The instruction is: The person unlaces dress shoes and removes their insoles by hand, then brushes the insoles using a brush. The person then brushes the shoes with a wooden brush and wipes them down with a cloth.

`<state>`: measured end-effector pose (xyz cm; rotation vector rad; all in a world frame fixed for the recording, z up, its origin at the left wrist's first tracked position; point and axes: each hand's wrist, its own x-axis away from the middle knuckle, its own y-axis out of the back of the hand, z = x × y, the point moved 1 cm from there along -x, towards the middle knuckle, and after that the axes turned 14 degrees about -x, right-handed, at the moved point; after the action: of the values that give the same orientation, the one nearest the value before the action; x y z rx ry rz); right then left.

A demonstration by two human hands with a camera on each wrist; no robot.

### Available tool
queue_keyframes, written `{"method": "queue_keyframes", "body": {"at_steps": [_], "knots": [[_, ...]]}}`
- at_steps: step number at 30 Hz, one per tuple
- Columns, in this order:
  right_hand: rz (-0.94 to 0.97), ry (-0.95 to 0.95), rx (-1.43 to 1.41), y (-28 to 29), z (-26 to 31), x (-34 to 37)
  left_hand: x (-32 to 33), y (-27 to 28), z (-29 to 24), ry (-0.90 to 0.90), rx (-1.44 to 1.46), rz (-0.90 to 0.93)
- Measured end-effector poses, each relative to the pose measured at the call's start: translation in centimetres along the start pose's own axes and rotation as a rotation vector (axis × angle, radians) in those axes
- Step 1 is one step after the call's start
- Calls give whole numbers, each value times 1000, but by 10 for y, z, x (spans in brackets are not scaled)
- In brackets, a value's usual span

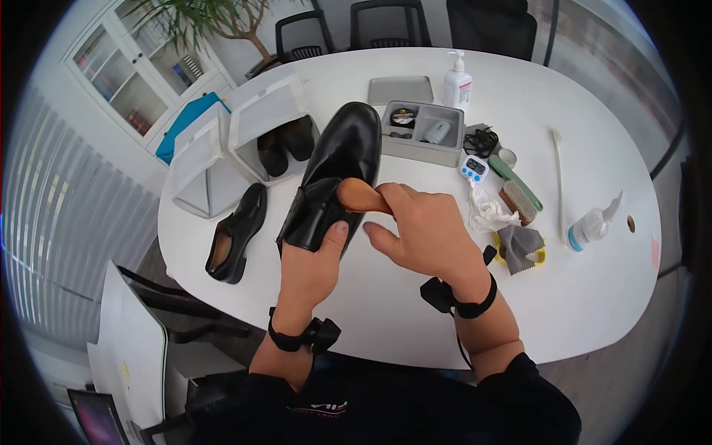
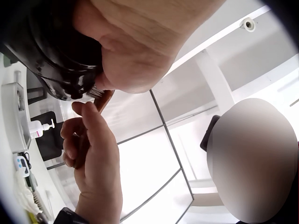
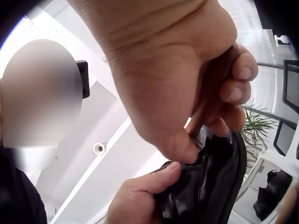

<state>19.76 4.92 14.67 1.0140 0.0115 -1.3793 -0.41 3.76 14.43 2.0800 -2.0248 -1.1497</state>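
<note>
My left hand holds up a glossy black leather shoe, toe pointing away from me. Its thumb lies on the outside near the shoe's opening, and the other fingers are hidden by the shoe. In my right hand is a wooden-handled shoe brush, gripped by the handle. The brush's rounded head overlaps the side of the shoe in the head view, and pale bristles show against the leather in the left wrist view. A matching black shoe sits on the table to the left.
On the left stand white bins, one with dark shoes inside. Behind is a grey compartment box beside a pump bottle. To the right lie a timer, a green-handled brush, a grey cloth and a spray bottle.
</note>
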Motion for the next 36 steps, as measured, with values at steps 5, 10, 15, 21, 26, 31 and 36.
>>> {"method": "queue_keyframes", "body": {"at_steps": [5,10,15,21,26,31,36], "knots": [[10,-42,-254,17,-2,-2,15,5,-8,49,-82,-29],[-65,-21,-174,-5,8,1,30,-2,-2,134,-85,-13],[-81,-31,-118,5,-2,2,38,-6,-9,78,-44,-104],[5,35,-198,-20,7,6,39,-5,-2,169,81,-100],[-134,22,-67,-21,-8,1,39,-10,2,134,119,-186],[-41,10,-6,-28,-1,2,46,-8,2,282,27,-12],[-240,-202,142,-8,-24,-5,51,-14,13,-53,-478,66]]}}
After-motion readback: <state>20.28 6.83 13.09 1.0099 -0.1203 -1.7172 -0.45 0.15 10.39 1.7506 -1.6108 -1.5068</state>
